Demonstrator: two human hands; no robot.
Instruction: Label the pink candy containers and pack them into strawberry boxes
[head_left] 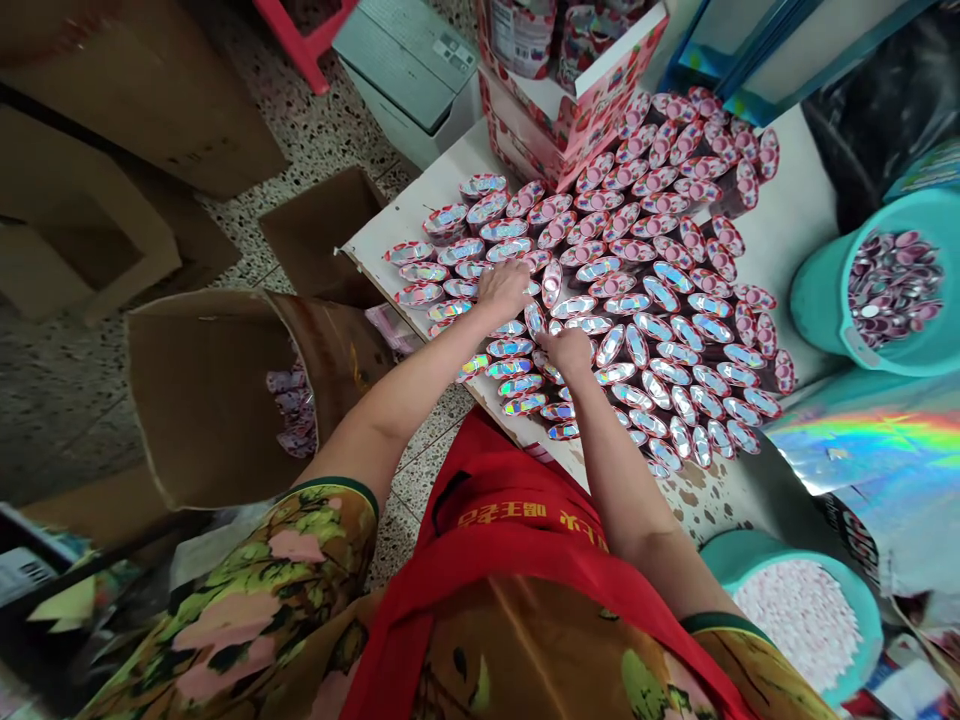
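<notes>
Many small oval-topped packs stand close together on a white table. Some tops are pink with a round cap-like piece; others are shiny silver with red edges. My left hand lies over the packs near the table's left side, its fingers reaching down among the tops and partly hidden. Just right of it, my right hand is closed, fingers curled and tips against a silver-topped pack. The exact grip of those fingertips is hard to make out.
A strawberry-printed box with jars stands at the back. Teal buckets on the right hold small pink pieces and pale pellets. An open cardboard carton with several packs is left, near a grey bin. Shiny film lies right.
</notes>
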